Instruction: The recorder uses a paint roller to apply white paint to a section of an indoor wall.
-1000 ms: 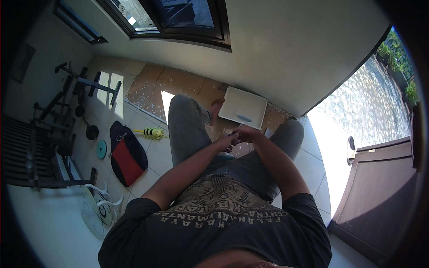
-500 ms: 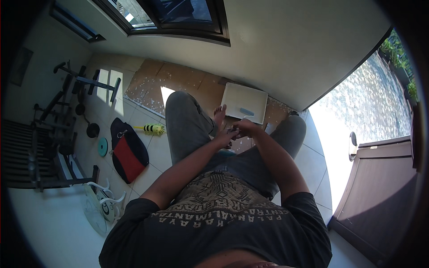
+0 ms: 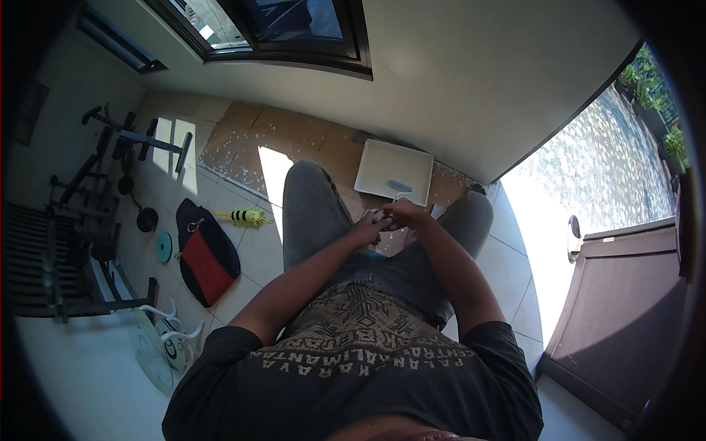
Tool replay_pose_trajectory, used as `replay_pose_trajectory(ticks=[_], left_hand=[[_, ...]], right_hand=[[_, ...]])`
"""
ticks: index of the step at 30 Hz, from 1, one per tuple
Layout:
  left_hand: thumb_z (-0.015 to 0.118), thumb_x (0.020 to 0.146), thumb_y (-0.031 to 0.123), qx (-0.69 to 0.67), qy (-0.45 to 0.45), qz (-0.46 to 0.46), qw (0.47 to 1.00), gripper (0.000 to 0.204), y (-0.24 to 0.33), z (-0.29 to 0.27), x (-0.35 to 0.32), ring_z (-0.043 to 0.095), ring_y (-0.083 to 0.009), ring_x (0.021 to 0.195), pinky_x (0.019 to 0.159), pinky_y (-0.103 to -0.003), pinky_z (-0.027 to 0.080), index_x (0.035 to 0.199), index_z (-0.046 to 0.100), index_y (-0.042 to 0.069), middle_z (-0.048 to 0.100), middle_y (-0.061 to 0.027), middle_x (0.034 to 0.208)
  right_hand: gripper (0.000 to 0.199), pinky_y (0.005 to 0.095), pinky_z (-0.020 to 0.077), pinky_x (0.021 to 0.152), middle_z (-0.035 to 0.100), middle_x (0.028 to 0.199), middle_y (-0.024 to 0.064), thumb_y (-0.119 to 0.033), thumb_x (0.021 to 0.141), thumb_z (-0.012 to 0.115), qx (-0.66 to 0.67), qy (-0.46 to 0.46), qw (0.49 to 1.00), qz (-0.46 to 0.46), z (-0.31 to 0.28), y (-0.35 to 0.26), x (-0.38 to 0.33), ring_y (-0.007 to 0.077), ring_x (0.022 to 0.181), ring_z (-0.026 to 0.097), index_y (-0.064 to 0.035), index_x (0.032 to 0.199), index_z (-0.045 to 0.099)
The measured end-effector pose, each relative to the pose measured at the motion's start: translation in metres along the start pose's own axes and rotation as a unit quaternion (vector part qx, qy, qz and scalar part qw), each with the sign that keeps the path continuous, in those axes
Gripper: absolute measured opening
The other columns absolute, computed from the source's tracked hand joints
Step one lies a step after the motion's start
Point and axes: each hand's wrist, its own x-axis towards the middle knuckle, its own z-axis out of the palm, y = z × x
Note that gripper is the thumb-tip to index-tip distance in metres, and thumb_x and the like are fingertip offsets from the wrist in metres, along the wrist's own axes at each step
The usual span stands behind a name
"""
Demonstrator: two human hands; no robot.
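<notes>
Between my bent knees, my left hand (image 3: 373, 227) and my right hand (image 3: 404, 212) meet with their fingers curled together. A thin white bent rod (image 3: 402, 195) sticks out above my right hand, which is closed around its lower end. Whatever lies between the fingers of my left hand is too small and dark to make out. Just beyond the hands lies a shallow white tray (image 3: 393, 162) with marks on its surface. Inside its near edge rests a small blue-grey block-like piece (image 3: 400, 187); whether the rod joins it cannot be told.
Brown sheeting (image 3: 290, 132) with white specks covers the floor along the wall. To the left lie a black and red bag (image 3: 209, 253), a yellow and black striped brush (image 3: 245, 217) and a teal disc (image 3: 163, 247), near exercise equipment (image 3: 140, 140). A brown door (image 3: 618, 309) stands at right.
My left knee has swung inward to the right, and the bare foot beside it is now hidden. Both hands stay together, with the fingers shifted slightly. The whole view has shifted a little.
</notes>
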Motion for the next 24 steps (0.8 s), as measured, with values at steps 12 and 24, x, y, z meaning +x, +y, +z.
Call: replay_pose_trajectory(ticks=[12,24], left_hand=[[0.062,0.096,0.042,-0.059,0.008,0.001,0.998,0.069,-0.013,-0.016,-0.011,0.059,-0.0142,0.072,0.06,-0.032,0.051,0.148,0.034,0.005,0.06,-0.0097,0.103],[0.064,0.096,0.043,-0.051,-0.026,0.014,0.998,0.071,-0.027,-0.015,0.005,0.06,-0.0157,0.082,0.068,-0.033,0.052,0.148,0.036,0.004,0.061,-0.012,0.109]], right_hand=[[0.023,0.0414,0.0648,0.065,0.057,0.094,0.0121,-0.015,0.089,0.066,0.0,-0.02,0.999,0.036,0.011,-0.007,0.009,0.0249,0.075,0.069,0.0066,0.097,0.061],[0.032,0.0364,0.0628,0.062,0.069,0.078,0.014,-0.024,0.088,0.063,-0.088,0.013,0.996,0.021,0.009,-0.003,0.0,0.0243,0.066,0.072,0.007,0.088,0.066]])
